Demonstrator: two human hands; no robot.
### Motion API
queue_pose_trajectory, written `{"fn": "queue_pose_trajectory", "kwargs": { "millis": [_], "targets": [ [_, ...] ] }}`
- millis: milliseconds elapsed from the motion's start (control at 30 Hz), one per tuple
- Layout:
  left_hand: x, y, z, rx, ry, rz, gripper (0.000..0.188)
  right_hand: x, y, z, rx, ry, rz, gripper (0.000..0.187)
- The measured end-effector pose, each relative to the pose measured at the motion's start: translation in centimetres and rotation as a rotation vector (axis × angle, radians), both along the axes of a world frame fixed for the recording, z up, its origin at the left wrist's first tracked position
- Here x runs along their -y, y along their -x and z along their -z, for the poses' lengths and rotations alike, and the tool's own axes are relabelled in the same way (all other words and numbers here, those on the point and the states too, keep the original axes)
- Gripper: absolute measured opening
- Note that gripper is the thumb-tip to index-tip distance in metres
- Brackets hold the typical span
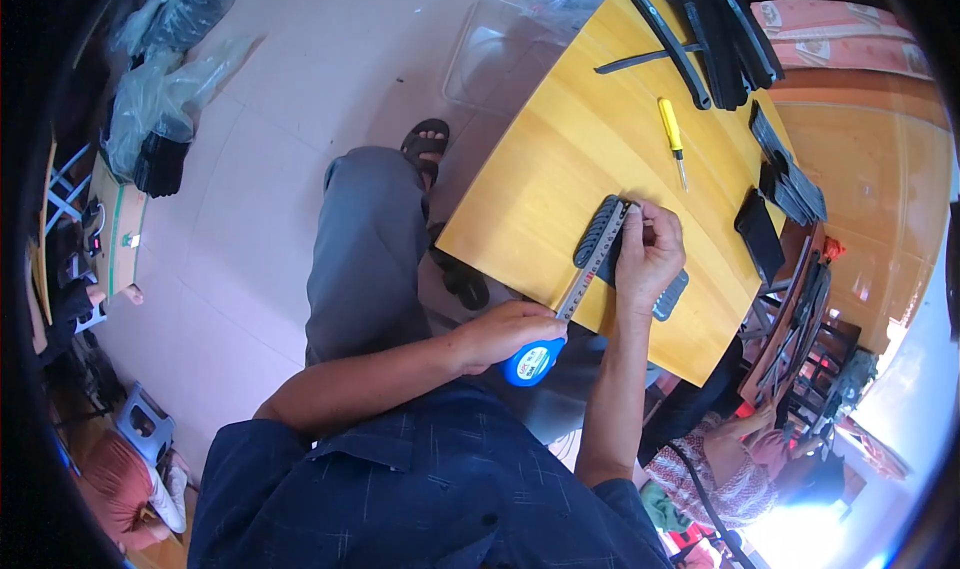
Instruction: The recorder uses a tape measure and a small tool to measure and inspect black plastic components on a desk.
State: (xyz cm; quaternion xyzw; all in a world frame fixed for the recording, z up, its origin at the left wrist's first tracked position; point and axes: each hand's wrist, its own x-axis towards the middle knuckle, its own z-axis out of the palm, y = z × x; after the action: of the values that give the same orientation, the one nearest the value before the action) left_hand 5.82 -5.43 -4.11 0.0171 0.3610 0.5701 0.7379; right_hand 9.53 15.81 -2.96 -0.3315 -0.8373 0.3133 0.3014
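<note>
My left hand is closed round a blue tape measure just off the near edge of the yellow wooden table. Its blade is pulled out over the tabletop. At the far end of the blade, my right hand pinches the tip between thumb and fingers. Alongside the blade lies a dark ridged piece, which the blade partly covers. A grey ridged end shows on the other side of my right hand; whether it belongs to the same piece I cannot tell.
A yellow-handled screwdriver lies farther up the table. Black strips and flat pieces are piled at the far end, with more dark pieces along the right edge. Plastic bags stand left. Other people sit lower left and lower right.
</note>
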Motion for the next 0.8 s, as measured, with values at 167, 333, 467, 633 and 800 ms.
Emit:
{"fn": "queue_pose_trajectory", "kwargs": {
  "millis": [167,333,467,633,800],
  "targets": [
    [0.0,0.8,-1.7,0.069,-0.047,0.043,0.036,-0.2,-0.6,0.5,-0.148,0.017,0.002,0.007],
    [-0.8,0.8,-3.7,-0.101,-0.127,0.130,0.039,-0.7,-2.0,0.1,-0.380,0.148,-0.013,0.010],
    [-0.5,2.5,-3.5,-0.619,-0.217,0.112,0.045,0.2,-1.6,-4.0,-0.319,-0.144,-0.090,0.012],
    [-0.7,6.5,-7.6,-0.967,-0.177,0.112,0.055,3.6,-2.4,-8.1,-0.093,-0.466,-0.374,0.019],
    [-1.9,7.9,-8.5,-1.066,-0.297,-0.096,0.057,5.8,-3.3,-6.2,-0.156,-0.425,-0.434,0.022]
  ]
}}
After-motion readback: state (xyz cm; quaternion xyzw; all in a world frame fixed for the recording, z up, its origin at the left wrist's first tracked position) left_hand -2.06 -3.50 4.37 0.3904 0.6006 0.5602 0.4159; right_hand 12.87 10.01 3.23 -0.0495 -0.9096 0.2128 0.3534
